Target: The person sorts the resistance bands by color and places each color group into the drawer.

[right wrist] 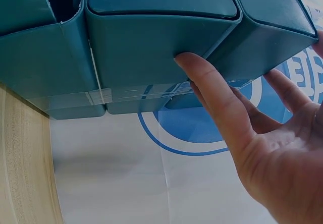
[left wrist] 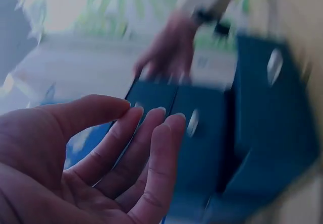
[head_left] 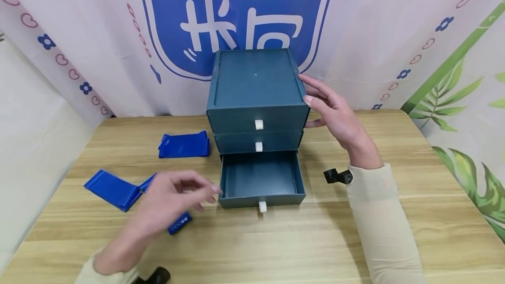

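Left hand [head_left: 167, 198] is hovering beside the pulled-out bottom drawer [head_left: 258, 179], grip loosely bent, holding nothing; right hand [head_left: 338, 115] is touching the right side of the cabinet [head_left: 254, 82], fingers spread. Cabinet is standing on the worktop [head_left: 256, 249], blue bands [head_left: 183, 145] lying left. Uneven pushing could be skewing the drawer; weak bracing, sliding the cabinet.

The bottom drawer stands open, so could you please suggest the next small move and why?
Perhaps the left hand should pick up the blue band just left of the cabinet: that hand holds nothing, and the bottom drawer is open.
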Action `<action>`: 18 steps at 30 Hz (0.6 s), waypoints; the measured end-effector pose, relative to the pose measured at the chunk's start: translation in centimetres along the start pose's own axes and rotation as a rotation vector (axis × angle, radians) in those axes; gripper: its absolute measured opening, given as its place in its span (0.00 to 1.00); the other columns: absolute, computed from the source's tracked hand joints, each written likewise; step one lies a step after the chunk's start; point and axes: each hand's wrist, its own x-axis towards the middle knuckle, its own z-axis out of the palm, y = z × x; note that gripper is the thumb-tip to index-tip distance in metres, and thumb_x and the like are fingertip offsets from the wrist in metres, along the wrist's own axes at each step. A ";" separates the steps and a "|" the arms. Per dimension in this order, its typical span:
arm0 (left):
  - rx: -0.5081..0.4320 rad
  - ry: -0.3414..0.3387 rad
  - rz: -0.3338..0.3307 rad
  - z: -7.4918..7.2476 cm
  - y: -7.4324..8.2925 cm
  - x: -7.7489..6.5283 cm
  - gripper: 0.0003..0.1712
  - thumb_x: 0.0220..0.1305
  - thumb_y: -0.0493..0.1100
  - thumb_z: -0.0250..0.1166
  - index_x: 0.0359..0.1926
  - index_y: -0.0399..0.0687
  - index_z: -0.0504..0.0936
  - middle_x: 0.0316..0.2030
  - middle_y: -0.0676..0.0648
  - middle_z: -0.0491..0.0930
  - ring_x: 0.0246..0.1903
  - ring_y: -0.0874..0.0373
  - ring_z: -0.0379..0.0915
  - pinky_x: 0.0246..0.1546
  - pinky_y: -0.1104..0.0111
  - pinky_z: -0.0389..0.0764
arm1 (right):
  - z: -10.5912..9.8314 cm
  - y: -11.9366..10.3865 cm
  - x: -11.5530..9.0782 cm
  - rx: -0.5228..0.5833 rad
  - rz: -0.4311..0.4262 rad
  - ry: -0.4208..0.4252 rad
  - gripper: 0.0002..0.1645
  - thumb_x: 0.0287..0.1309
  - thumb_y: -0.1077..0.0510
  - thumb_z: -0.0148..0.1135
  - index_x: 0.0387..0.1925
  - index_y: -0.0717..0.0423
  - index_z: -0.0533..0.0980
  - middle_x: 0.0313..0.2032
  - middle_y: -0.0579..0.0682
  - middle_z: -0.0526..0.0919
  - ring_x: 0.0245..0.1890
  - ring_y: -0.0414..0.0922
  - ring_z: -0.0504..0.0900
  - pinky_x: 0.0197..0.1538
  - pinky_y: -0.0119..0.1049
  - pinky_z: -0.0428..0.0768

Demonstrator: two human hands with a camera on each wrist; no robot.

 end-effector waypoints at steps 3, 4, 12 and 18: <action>0.032 0.069 -0.008 -3.4 -1.0 1.0 0.19 0.76 0.52 0.70 0.54 0.42 0.89 0.47 0.51 0.92 0.45 0.57 0.88 0.45 0.63 0.91 | 0.0 0.0 0.0 -0.003 -0.003 0.000 0.31 0.82 0.45 0.53 0.81 0.29 0.65 0.78 0.54 0.70 0.71 0.55 0.75 0.48 0.42 0.92; 0.042 0.081 -0.017 -4.5 -1.5 1.4 0.20 0.77 0.53 0.68 0.56 0.43 0.88 0.48 0.54 0.92 0.46 0.59 0.87 0.46 0.64 0.90 | -0.1 0.0 0.0 -0.003 -0.005 0.000 0.31 0.82 0.45 0.53 0.81 0.29 0.65 0.78 0.54 0.70 0.71 0.55 0.75 0.48 0.41 0.92; 0.038 0.096 -0.094 -11.2 -7.5 4.7 0.22 0.79 0.52 0.65 0.63 0.42 0.84 0.46 0.66 0.90 0.48 0.69 0.87 0.51 0.71 0.88 | -0.2 0.0 0.0 0.005 -0.012 0.001 0.31 0.83 0.46 0.53 0.81 0.29 0.65 0.78 0.55 0.70 0.70 0.53 0.77 0.47 0.40 0.92; 0.259 0.121 -0.166 -12.4 -10.1 5.3 0.31 0.79 0.54 0.65 0.70 0.37 0.78 0.64 0.41 0.84 0.52 0.62 0.82 0.48 0.71 0.85 | 0.0 0.1 0.0 0.003 -0.008 -0.004 0.31 0.83 0.46 0.53 0.81 0.29 0.65 0.77 0.54 0.70 0.70 0.54 0.76 0.47 0.40 0.92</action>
